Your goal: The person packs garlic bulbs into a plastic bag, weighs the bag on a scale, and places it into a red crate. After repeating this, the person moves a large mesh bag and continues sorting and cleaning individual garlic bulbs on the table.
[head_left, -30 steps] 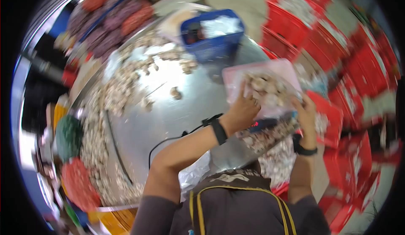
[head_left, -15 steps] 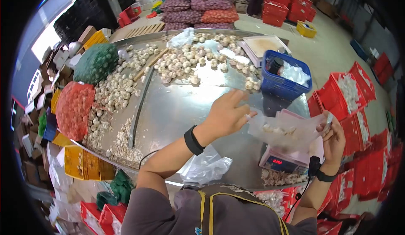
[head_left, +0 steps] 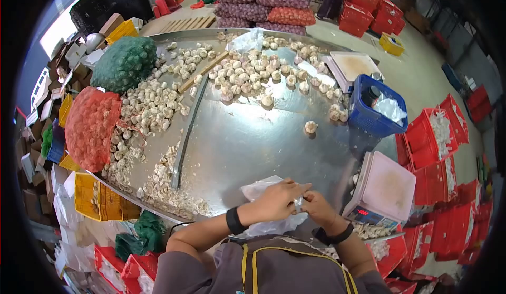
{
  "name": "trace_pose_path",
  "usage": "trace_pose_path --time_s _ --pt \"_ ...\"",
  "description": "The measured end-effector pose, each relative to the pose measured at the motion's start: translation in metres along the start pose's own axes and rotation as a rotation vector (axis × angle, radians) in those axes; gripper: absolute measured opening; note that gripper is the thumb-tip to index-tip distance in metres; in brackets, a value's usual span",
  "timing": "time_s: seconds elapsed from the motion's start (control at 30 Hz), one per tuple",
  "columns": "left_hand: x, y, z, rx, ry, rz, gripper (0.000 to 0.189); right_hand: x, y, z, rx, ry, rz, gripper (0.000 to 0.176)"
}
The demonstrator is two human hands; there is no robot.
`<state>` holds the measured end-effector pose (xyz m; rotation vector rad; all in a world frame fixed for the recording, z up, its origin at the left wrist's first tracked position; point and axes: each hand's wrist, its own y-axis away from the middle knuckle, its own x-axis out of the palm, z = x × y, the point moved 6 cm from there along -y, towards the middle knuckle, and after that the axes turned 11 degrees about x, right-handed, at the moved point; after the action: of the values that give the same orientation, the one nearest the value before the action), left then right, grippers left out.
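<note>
Close to my body, over the near edge of the metal table (head_left: 253, 146), my two hands meet at a clear plastic bag (head_left: 258, 189). My left hand (head_left: 278, 201) has its fingers bent and pinched on the plastic. From the other side, my right hand (head_left: 320, 210) grips the same gathered plastic between thumb and fingers. More crumpled clear plastic (head_left: 282, 226) spreads below my hands; what the bag holds is hidden. To the right stands a scale (head_left: 389, 180) with a bare pan and a lit red display. A single garlic bulb (head_left: 311, 127) lies beyond my hands.
Loose garlic bulbs (head_left: 245, 78) cover the table's far side. A metal divider (head_left: 188, 136) borders more garlic and peelings at left, beside red (head_left: 94, 130) and green (head_left: 125, 64) net sacks. A blue basket (head_left: 377, 112) stands at right, with red crates (head_left: 429, 141) beyond the edge.
Both hands have come away from the scale, in toward my body, and now meet at the plastic. The bag held over the scale is gone from there, and the view has shifted.
</note>
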<state>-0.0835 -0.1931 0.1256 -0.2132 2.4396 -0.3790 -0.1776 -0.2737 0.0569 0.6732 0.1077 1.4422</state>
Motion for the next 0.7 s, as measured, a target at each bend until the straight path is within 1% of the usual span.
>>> trace_pose_path --time_s 0.03,0.1,0.13,0.17,0.23,0.27,0.33,0.37,0.4,0.43,0.47,0.5,0.53,0.57,0.6,0.63,0.67,0.7 --pt "-0.018 0.001 -0.006 -0.004 0.017 0.017 0.062 -0.001 -0.005 -0.003 0.009 -0.019 -0.012 0.020" --pt "-0.040 0.006 -0.010 -0.160 0.087 0.237 0.059 0.006 -0.012 -0.008 0.139 0.347 0.174 0.017" --pt "-0.039 0.016 -0.004 -0.150 0.136 0.302 0.050 0.020 -0.010 0.010 0.091 0.400 0.244 0.019" --pt "-0.036 0.027 0.006 -0.149 0.154 0.315 0.050 0.009 -0.020 0.001 0.104 0.385 0.233 0.019" --pt "-0.030 0.059 0.049 -0.512 0.312 0.146 0.031 -0.040 -0.046 -0.022 0.031 0.036 -0.064 0.020" --pt "-0.024 0.072 0.061 -0.509 0.321 0.158 0.031 -0.039 -0.049 -0.025 0.036 0.028 -0.076 0.020" --pt "-0.022 0.085 0.072 -0.304 0.201 0.039 0.016 -0.044 -0.053 -0.045 0.143 -0.982 -0.190 0.021" --pt "-0.013 0.094 0.077 -0.316 0.231 0.057 0.016 -0.046 -0.057 -0.058 0.163 -1.002 -0.216 0.021" --pt "-0.008 0.102 0.084 -0.388 0.395 -0.033 0.013 -0.055 -0.064 -0.072 0.122 -1.079 -0.256 0.022" --pt "-0.013 0.096 0.084 -0.456 0.547 -0.133 0.012 -0.058 -0.070 -0.071 0.071 -1.145 -0.289 0.024" --pt "-0.018 0.097 0.083 -0.631 0.432 -0.009 0.011 -0.059 -0.073 -0.069 0.078 -1.153 -0.302 0.024" --pt "-0.019 0.096 0.085 -0.638 0.444 -0.004 0.011 -0.037 -0.073 -0.043 0.071 -1.151 0.006 0.025" --pt "-0.024 0.099 0.084 -0.549 0.299 -0.006 0.011 -0.018 -0.069 -0.026 0.067 -1.141 0.312 0.025" --pt "-0.032 0.099 0.082 -0.454 0.151 -0.006 0.011 -0.020 -0.068 -0.026 0.075 -1.157 0.304 0.025" --pt "-0.036 0.098 0.077 -0.460 0.220 0.105 0.013 -0.027 -0.068 -0.025 0.031 -0.903 0.203 0.026" --pt "-0.037 0.104 0.079 -0.462 0.222 0.112 0.013 -0.036 -0.066 -0.022 -0.013 -0.643 0.105 0.026" --pt "-0.036 0.106 0.074 -0.306 0.243 0.150 0.013 -0.063 -0.077 -0.048 -0.014 -0.741 -0.049 0.027" --pt "-0.033 0.109 0.070 -0.144 0.262 0.183 0.014 -0.079 -0.089 -0.067 -0.022 -0.739 -0.053 0.027"
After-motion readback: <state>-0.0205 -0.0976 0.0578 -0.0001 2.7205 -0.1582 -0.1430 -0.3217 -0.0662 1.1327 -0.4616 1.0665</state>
